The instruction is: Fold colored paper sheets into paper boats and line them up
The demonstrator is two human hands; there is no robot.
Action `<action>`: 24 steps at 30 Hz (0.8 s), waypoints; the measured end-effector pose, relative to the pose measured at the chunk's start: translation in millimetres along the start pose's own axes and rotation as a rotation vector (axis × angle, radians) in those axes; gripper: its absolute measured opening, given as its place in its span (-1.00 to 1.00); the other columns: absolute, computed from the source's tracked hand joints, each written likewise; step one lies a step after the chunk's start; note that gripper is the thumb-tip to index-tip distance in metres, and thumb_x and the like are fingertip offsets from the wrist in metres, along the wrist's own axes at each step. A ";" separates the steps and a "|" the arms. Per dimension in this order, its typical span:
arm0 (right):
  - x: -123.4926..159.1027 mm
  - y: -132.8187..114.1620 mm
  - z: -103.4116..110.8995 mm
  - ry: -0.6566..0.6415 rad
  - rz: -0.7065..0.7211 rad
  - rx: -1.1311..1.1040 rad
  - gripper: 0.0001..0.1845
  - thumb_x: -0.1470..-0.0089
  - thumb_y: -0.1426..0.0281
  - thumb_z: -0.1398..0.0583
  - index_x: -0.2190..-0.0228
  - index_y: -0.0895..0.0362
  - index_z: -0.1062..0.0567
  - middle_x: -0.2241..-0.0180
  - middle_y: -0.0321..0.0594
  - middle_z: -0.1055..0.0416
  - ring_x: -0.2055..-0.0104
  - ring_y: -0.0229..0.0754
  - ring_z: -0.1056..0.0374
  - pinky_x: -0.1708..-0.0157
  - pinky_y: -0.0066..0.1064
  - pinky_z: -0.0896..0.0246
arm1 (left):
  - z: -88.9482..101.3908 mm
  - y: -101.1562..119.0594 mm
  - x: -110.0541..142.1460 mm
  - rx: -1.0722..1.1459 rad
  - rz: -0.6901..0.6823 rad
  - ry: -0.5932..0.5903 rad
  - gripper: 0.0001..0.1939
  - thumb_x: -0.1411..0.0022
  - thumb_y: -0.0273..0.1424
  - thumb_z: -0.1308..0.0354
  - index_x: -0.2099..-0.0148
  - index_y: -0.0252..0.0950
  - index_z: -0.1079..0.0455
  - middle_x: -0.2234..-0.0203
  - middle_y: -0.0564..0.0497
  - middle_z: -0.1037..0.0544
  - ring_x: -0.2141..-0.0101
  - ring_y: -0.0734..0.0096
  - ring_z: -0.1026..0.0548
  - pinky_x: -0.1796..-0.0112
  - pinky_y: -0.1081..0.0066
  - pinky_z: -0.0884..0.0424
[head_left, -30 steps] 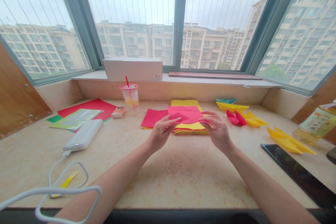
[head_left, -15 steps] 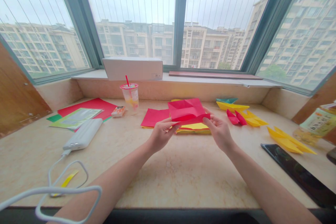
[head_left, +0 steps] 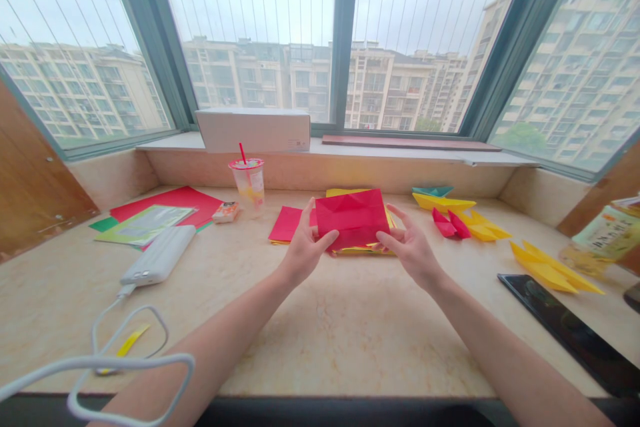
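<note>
A creased sheet of red paper [head_left: 351, 219] is held up between my two hands over the middle of the counter. My left hand [head_left: 306, 245] grips its lower left corner, thumb in front and fingers behind. At the lower right corner, my right hand [head_left: 411, 244] pinches it with the thumb in front. Behind and below the held sheet lies a stack of yellow paper [head_left: 345, 192], mostly hidden. Another red paper [head_left: 285, 223] rests just left of the stack, partly covered by my left hand.
Folded paper boats stand at the right: green [head_left: 433, 191], yellow [head_left: 444, 203] and red [head_left: 450, 223] among them. A phone [head_left: 565, 327] lies at the front right, a bottle [head_left: 607, 233] beyond. Leftward are a drink cup [head_left: 249, 183], power bank [head_left: 159, 257] and its white cable [head_left: 100, 363].
The red paper has tipped up so its face turns toward me. My thumbs have come round to its front, and my left hand has shifted slightly up.
</note>
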State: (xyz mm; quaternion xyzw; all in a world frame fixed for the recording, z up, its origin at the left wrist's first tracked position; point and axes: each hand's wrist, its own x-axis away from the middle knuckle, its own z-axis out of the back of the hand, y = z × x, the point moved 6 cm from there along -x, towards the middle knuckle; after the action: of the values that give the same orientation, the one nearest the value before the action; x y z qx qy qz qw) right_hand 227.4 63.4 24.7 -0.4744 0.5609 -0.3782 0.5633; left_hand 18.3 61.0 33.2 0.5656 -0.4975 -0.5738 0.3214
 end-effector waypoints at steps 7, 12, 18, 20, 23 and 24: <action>1.9 3.4 -5.4 -0.060 -0.091 -0.141 -0.33 0.04 0.19 -0.37 -0.07 0.04 -0.30 0.19 -0.16 -0.59 0.21 -0.03 -0.54 0.19 -0.19 -0.47 | -4.1 -14.3 -0.3 -0.110 0.129 -0.184 -0.48 -0.13 -0.24 -0.31 -0.05 -0.41 -0.33 0.48 -0.06 -0.58 0.58 0.40 -0.52 0.58 0.49 -0.40; 1.3 7.2 -0.8 -0.036 -0.089 -0.106 -0.47 0.05 0.21 -0.37 0.04 0.01 -0.38 0.22 -0.19 -0.58 0.26 -0.04 -0.53 0.29 -0.21 -0.49 | -7.6 -18.6 3.2 -0.121 0.179 -0.222 -0.65 -0.17 -0.23 -0.26 0.14 -0.43 -0.43 0.54 -0.03 -0.54 0.60 0.43 -0.49 0.56 0.46 -0.42; 3.2 2.1 -3.1 -0.121 0.043 0.097 -0.80 -0.03 0.23 -0.27 0.33 0.07 -0.59 0.07 -0.14 -0.51 0.05 -0.04 -0.44 0.14 -0.25 -0.40 | -2.7 -17.4 0.7 -0.082 0.210 -0.142 -0.68 -0.19 -0.27 -0.23 0.12 -0.44 -0.43 0.55 -0.01 -0.53 0.63 0.48 -0.45 0.57 0.49 -0.40; 6.5 -2.9 -5.8 -0.187 0.078 0.186 -0.78 -0.09 0.23 -0.21 0.31 0.06 -0.62 -0.02 -0.14 -0.45 -0.06 -0.01 -0.36 0.04 -0.22 -0.34 | -1.4 -18.1 0.2 -0.070 0.220 -0.115 -0.68 -0.19 -0.29 -0.21 0.11 -0.44 -0.43 0.53 -0.02 -0.54 0.62 0.49 -0.45 0.57 0.49 -0.40; 11.5 -6.7 -12.3 -0.305 0.071 0.271 -0.63 -0.22 0.16 -0.07 0.21 0.02 -0.62 -0.15 -0.15 -0.32 -0.16 0.01 -0.26 -0.09 -0.15 -0.22 | -0.9 -17.6 0.1 -0.064 0.217 -0.081 -0.70 -0.19 -0.29 -0.21 0.12 -0.43 -0.43 0.48 -0.04 -0.55 0.59 0.48 -0.48 0.57 0.50 -0.41; 12.4 -6.4 -14.2 -0.330 0.057 0.298 -0.59 -0.25 0.13 -0.04 0.18 0.02 -0.62 -0.16 -0.15 -0.30 -0.17 0.02 -0.26 -0.11 -0.13 -0.20 | -1.0 -16.9 0.3 -0.058 0.214 -0.071 -0.70 -0.19 -0.29 -0.22 0.12 -0.42 -0.43 0.46 -0.05 -0.56 0.58 0.47 -0.49 0.57 0.50 -0.42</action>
State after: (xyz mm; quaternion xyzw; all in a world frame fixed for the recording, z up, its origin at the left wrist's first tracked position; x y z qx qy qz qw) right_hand 215.0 48.3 28.6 -0.4255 0.4123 -0.3579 0.7217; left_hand 22.5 65.6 17.5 0.4791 -0.5491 -0.5701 0.3795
